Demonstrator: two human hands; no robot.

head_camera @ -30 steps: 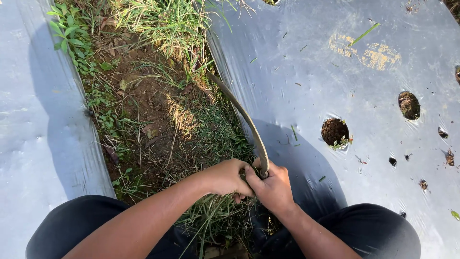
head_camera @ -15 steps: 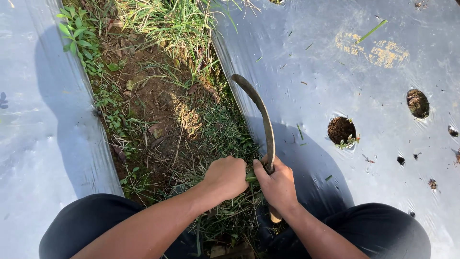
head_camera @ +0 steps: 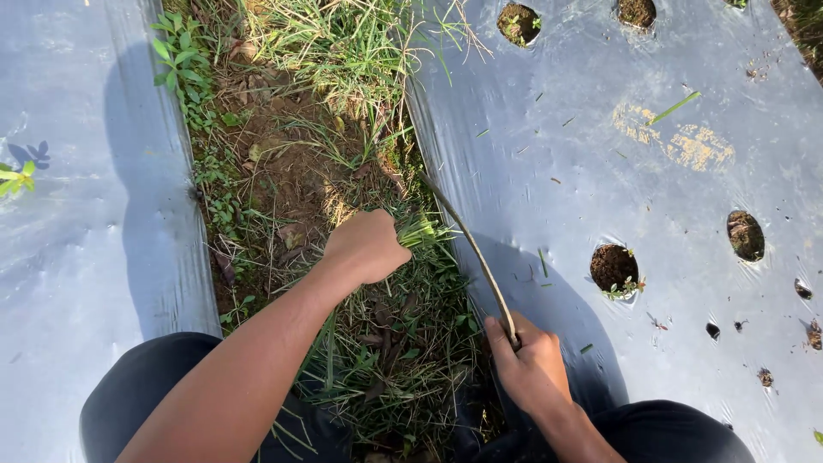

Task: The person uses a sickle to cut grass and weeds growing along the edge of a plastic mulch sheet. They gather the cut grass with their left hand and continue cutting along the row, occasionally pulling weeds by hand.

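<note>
Beside silver mulch sheet [head_camera: 600, 129] — weeds [head_camera: 343, 51], planting hole [head_camera: 612, 266].

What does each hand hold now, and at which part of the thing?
The left hand grips a tuft of grass near its base, fist closed. The right hand holds a curved sickle by its handle end; the blade points forward.

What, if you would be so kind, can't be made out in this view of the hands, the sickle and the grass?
- Sickle handle: head view, wrapped inside the right hand.
- Blade tip: lost among the grass clump.
- Left hand fingers: curled under, hidden by the hand's own back.
- Grass roots: covered by cut grass.
- Top planting hole: cut by the frame edge.
</note>
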